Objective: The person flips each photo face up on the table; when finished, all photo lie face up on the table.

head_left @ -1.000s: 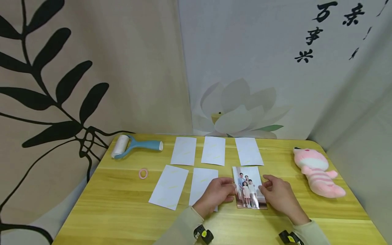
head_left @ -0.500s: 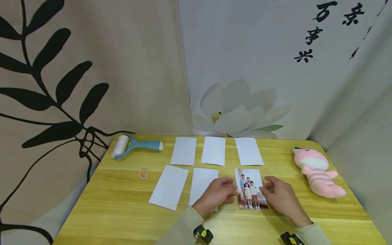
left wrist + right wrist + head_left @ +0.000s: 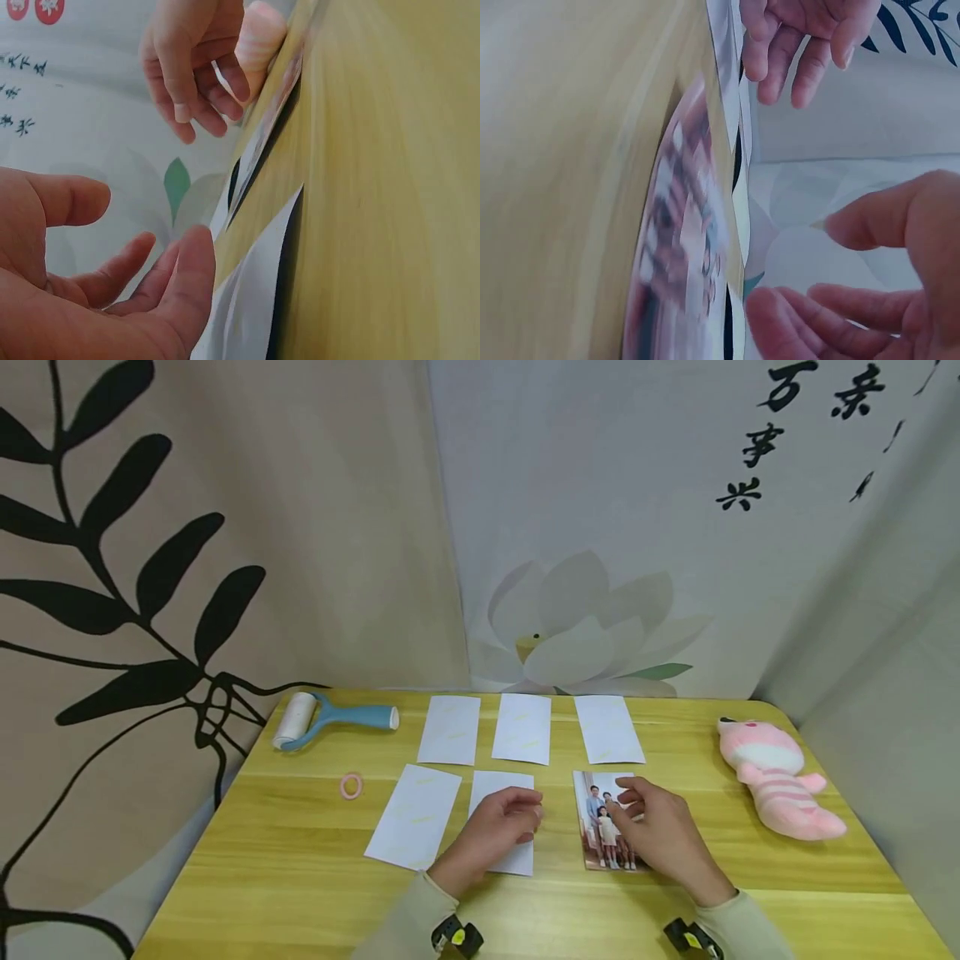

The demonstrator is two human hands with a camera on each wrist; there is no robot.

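Observation:
A family photo print (image 3: 597, 831) lies face up on the wooden table, its lower edge towards the person. Above its right part hovers the right hand (image 3: 663, 831), fingers loosely bent and apart from the print; the right wrist view has the photo (image 3: 682, 247) flat below that hand. The left hand (image 3: 487, 831) is over a white card (image 3: 517, 860) left of the photo, partly hiding it. In the left wrist view the left hand (image 3: 142, 300) has its thumb and fingers spread, with nothing between them.
Another white card (image 3: 412, 818) lies front left; three more form a back row, including the middle card (image 3: 521, 728). A blue-handled lint roller (image 3: 341, 717) and a pink ring (image 3: 351, 786) lie left. A pink plush toy (image 3: 776, 785) rests right. Curtains (image 3: 337, 527) hang behind.
The left hand has moved away from the photo's left edge, leftward over the white card. The right hand has shifted left from the photo's right edge to above it. The photo settled slightly right earlier.

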